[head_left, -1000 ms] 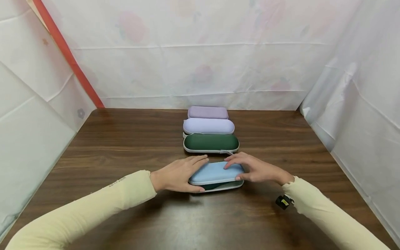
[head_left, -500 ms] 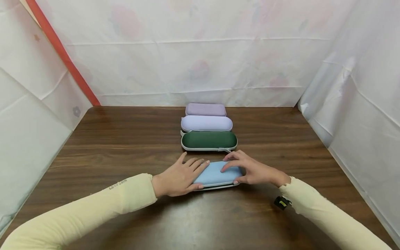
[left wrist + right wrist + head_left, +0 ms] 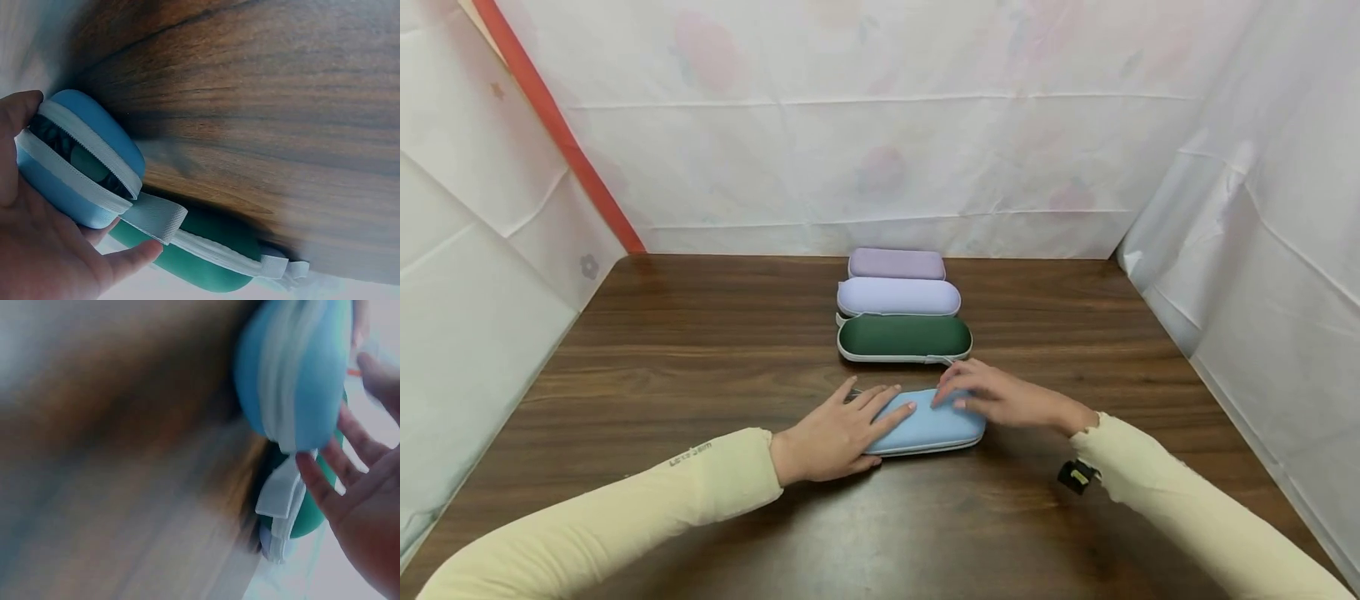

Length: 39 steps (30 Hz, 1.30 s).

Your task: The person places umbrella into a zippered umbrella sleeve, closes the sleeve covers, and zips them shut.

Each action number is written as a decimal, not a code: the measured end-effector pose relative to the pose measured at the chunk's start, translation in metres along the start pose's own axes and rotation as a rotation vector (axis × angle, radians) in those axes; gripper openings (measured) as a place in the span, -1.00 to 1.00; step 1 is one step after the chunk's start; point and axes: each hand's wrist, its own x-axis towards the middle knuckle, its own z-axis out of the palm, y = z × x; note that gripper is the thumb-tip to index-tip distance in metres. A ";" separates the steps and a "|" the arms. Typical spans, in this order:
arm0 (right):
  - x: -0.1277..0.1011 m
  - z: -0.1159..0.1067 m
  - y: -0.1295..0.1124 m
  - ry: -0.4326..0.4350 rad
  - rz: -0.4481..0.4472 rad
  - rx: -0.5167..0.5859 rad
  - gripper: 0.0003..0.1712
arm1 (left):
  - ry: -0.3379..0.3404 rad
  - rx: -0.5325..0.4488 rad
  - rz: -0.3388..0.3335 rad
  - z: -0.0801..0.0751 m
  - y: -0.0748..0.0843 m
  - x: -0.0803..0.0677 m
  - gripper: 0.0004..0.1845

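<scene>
A light blue zip case [image 3: 934, 427] lies on the dark wooden table [image 3: 700, 350] in front of me. My left hand [image 3: 880, 408] rests with straight fingers on the lid's left end. My right hand [image 3: 958, 393] lays relaxed fingers on the lid's far right part. In the left wrist view the blue case [image 3: 94, 125] shows a narrow gap between its white zip bands with a dark inside, and my left hand [image 3: 37, 250] lies against it. The right wrist view is blurred: the blue case [image 3: 294, 369] sits beside my spread right hand [image 3: 362, 506].
Behind the blue case stand three closed cases in a row going away from me: dark green [image 3: 904, 337], lavender [image 3: 898, 296], greyish purple [image 3: 897, 263]. White sheeting walls the table on three sides, with a red strip [image 3: 557, 133] at the left. A small black tag [image 3: 1077, 476] hangs at my right cuff.
The blue case's lid, raised a second ago with a dark inside showing, has come down nearly shut. My right hand left the case's right end and now rests on top.
</scene>
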 end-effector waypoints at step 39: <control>0.050 -0.004 0.011 -0.252 -0.037 -0.301 -0.86 | 0.096 0.091 0.158 0.007 -0.008 -0.003 -0.24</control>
